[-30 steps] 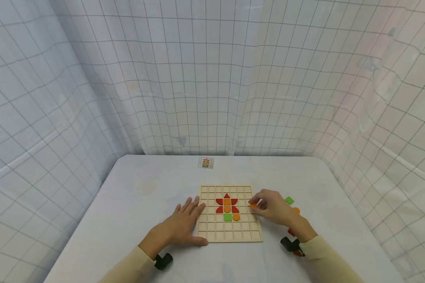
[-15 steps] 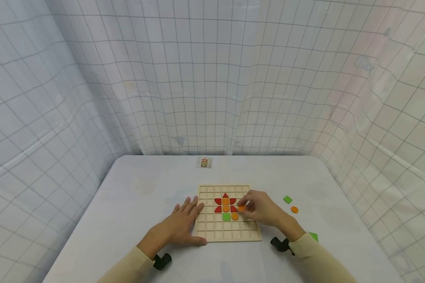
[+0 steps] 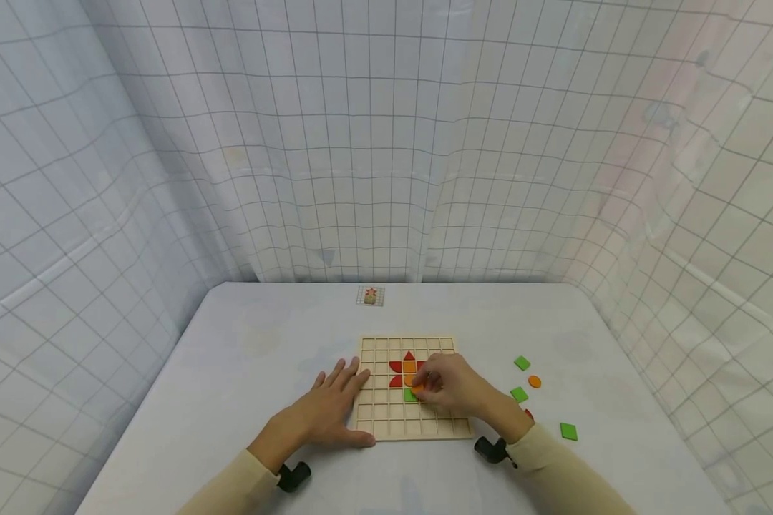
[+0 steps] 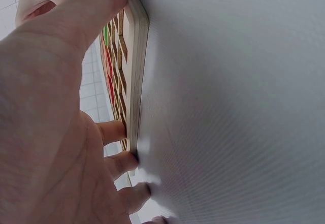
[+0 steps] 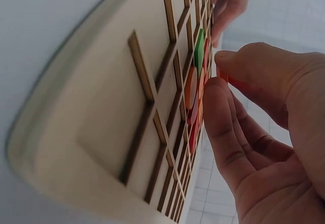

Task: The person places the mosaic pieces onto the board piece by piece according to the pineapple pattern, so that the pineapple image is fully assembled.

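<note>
The orange disc (image 3: 417, 390) is over the board (image 3: 383, 418), near the green square (image 3: 410, 395), pinched between the thumb and fingers of your right hand (image 3: 451, 386); the right wrist view shows it nearly edge-on and apart from the board's surface. You seem to be placing it, so tip it flat, centre it inside one cell's ribs and let go only once it sits down. The seated disc (image 5: 191, 89) and red pieces (image 3: 396, 367) lie close by, and your knuckles could nudge them; lift straight up afterwards. Your left hand (image 3: 335, 411) has its fingers spread and grips nothing, its thumb at the near left corner and some fingertips at the left edge; light pressure there should stop the board sliding. Farther out, loose green pieces (image 3: 522, 363) lie to your right, well away from this work, and the card (image 3: 370, 296) beyond the board could help you check the cell.
</note>
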{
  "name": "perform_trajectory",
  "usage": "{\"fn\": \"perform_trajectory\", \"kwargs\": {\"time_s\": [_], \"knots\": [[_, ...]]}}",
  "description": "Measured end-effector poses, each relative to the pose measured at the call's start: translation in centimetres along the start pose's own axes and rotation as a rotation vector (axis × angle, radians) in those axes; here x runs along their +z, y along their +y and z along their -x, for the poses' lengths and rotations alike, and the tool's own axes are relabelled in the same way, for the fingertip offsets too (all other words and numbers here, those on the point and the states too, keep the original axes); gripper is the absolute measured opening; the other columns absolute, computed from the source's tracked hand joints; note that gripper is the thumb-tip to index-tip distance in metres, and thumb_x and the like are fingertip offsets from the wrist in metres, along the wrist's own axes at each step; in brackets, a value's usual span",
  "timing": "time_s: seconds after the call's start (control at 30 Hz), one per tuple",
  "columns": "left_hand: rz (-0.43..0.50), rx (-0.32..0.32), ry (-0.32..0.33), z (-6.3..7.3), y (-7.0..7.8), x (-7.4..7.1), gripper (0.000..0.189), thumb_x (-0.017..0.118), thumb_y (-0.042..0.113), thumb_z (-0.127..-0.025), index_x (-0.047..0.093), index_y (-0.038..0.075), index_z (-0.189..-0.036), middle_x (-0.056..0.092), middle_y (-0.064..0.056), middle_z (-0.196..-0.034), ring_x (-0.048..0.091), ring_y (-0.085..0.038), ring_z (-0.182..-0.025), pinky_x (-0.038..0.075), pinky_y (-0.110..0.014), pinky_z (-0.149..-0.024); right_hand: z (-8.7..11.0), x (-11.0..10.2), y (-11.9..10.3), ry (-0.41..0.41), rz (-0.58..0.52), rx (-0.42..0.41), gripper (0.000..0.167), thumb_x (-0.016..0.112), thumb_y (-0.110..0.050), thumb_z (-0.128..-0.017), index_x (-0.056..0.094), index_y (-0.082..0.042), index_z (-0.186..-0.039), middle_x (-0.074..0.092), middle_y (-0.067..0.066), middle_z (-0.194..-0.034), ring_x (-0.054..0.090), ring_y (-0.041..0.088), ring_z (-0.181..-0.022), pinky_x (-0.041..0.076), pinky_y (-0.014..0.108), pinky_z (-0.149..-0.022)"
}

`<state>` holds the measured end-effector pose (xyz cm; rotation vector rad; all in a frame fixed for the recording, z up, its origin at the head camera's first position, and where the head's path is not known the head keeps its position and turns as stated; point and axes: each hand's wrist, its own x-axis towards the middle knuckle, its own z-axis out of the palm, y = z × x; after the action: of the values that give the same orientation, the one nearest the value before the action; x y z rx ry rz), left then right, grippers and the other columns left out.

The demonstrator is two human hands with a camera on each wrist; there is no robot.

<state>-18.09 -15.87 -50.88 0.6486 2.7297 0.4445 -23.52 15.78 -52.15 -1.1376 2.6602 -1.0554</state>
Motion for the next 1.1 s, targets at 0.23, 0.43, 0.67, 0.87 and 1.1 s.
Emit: {"fn": "perform_trajectory", "kwargs": {"time_s": [0.23,0.43,0.67,0.87,1.1], "knots": [[-0.002,0.006,0.004,0.1,0.0,0.0,0.129,0.087,0.078,-0.091,0.033,0.007,-0.183,0.02,-0.023,-0.195,0.02,-0.05,-0.182,0.029,-0.078,-0.141,-0.6,1.0,-0.4,-0.011,0.021,-0.063,0.006,0.093,-0.008,-0.1,0.09,-0.011,-0.104,0.081,0.0,-0.098,0.063,-0.003,-0.085,0.061,0.017,-0.076],[-0.002,0.01,0.002,0.1,0.1,0.0,0.129,0.086,0.079,-0.091,0.033,0.006,-0.183,0.021,-0.024,-0.195,0.021,-0.051,-0.182,0.029,-0.079,-0.14,-1.0,1.4,-0.9,-0.039,0.052,-0.078,0.005,0.093,-0.01,-0.1,0.091,-0.013,-0.103,0.08,-0.002,-0.098,0.062,-0.005,-0.087,0.06,0.016,-0.077],[-0.01,0.007,0.001,-0.1,-0.2,0.2,0.128,0.086,0.08,-0.091,0.033,0.009,-0.184,0.02,-0.022,-0.196,0.02,-0.05,-0.182,0.029,-0.079,-0.14,-1.3,1.6,-1.0,-0.044,0.099,-0.135,0.005,0.092,-0.013,-0.102,0.091,-0.009,-0.103,0.08,0.001,-0.1,0.063,-0.004,-0.086,0.058,0.014,-0.075],[-0.013,0.006,0.005,-0.2,-0.2,0.3,0.128,0.087,0.08,-0.09,0.033,0.009,-0.183,0.02,-0.022,-0.195,0.02,-0.05,-0.182,0.029,-0.079,-0.14,-1.6,1.8,-1.2,-0.05,0.124,-0.126,0.006,0.093,-0.016,-0.102,0.093,-0.012,-0.106,0.078,-0.001,-0.103,0.06,-0.004,-0.088,0.057,0.013,-0.078],[-0.001,0.012,0.007,0.0,0.0,0.0,0.128,0.087,0.078,-0.091,0.033,0.007,-0.183,0.02,-0.024,-0.195,0.02,-0.051,-0.182,0.029,-0.079,-0.14,-1.9,2.3,-1.2,-0.04,0.146,-0.159,0.008,0.093,-0.015,-0.101,0.094,-0.012,-0.109,0.078,0.0,-0.102,0.06,-0.003,-0.087,0.055,0.012,-0.077]]}}
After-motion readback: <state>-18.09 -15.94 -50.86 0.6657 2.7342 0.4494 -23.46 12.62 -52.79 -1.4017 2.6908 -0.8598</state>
